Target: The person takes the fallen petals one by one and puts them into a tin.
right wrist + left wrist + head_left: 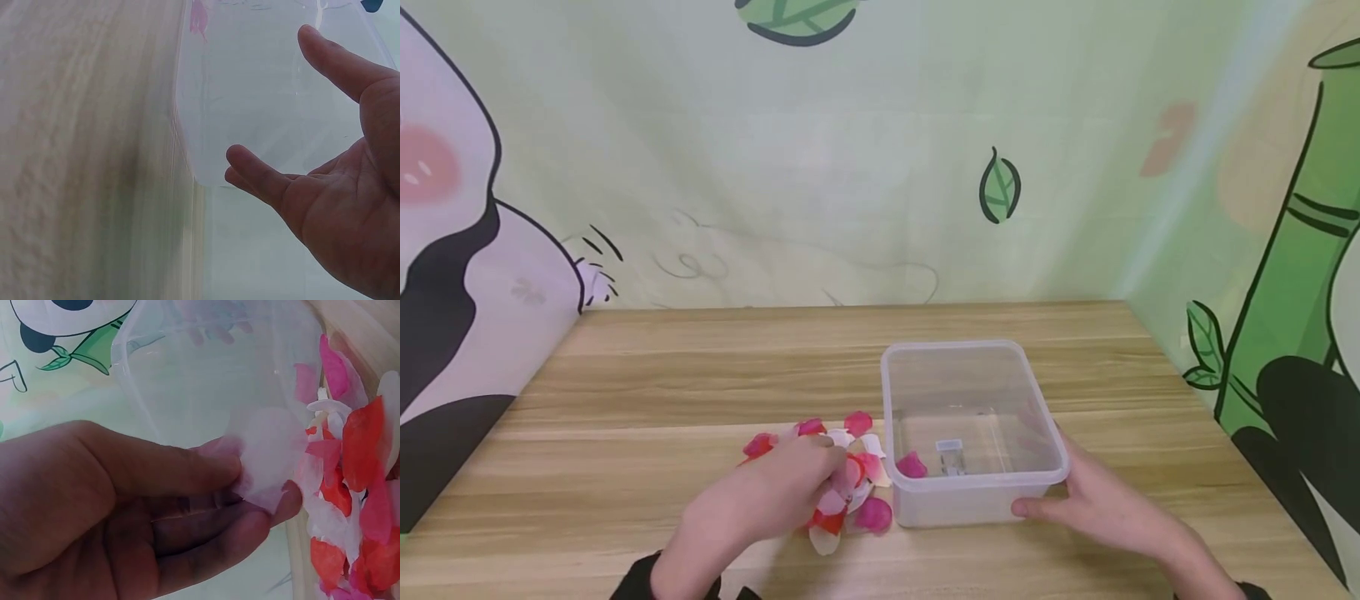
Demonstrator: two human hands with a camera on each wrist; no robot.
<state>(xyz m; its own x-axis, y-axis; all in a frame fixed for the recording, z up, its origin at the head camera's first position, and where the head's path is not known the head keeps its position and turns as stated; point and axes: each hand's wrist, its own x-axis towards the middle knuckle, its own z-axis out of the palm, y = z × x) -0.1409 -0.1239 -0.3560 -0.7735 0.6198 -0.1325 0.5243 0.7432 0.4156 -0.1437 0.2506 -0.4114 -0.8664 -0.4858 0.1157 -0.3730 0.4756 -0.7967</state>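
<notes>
In the head view a loose pile of red, pink and white petals (873,515) lies on the table, left of a clear plastic box (970,502). My left hand (775,483) is over the pile. Its thumb and fingertips pinch a pale, whitish-pink petal (272,453) in the left wrist view. My right hand (1093,496) rests against the box's right side, with its thumb at the front corner. In the right wrist view its fingers (259,175) are extended and spread along the wall. One pink petal (912,465) shows inside the box's opening, near the front left corner.
A small clear rectangular shape (951,457) shows within the box, near its front wall. The wood-grain table (700,358) ends at the back against a pale green cloth (865,208) printed with leaves, pandas and bamboo. Several petals lie close against the box's left wall.
</notes>
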